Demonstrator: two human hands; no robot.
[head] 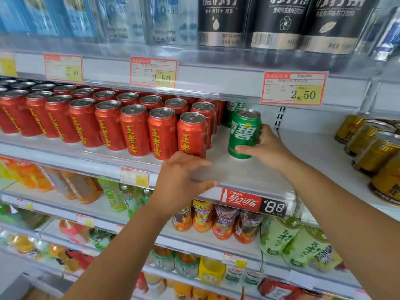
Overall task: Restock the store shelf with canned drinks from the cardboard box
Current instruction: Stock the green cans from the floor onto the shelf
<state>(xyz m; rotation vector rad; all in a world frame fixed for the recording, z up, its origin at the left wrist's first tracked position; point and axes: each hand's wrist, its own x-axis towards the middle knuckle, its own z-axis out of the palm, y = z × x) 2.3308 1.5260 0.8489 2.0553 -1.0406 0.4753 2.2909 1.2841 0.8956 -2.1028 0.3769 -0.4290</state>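
While our right hand wraps around a green can, thumb across its lower front and fingers curled behind its right side, the can stands upright on the middle shelf, toward that shelf's right end and set back from the front edge. A second green can stands just behind it, near the back of the shelf. Our left hand holds nothing: its fingers are spread loosely and bent, with the fingertips at the shelf's front edge, just above the red cola price strip clipped to the rail. Whether the palm actually presses on the shelf we cannot tell. To the left of the green can, with a bare gap of shelf between, rows of red cans fill the shelf all the way to its left end, the nearest one just beyond our left hand. Gold cans stand on the neighbouring shelf to the right. Black-labelled bottles line the shelf above.
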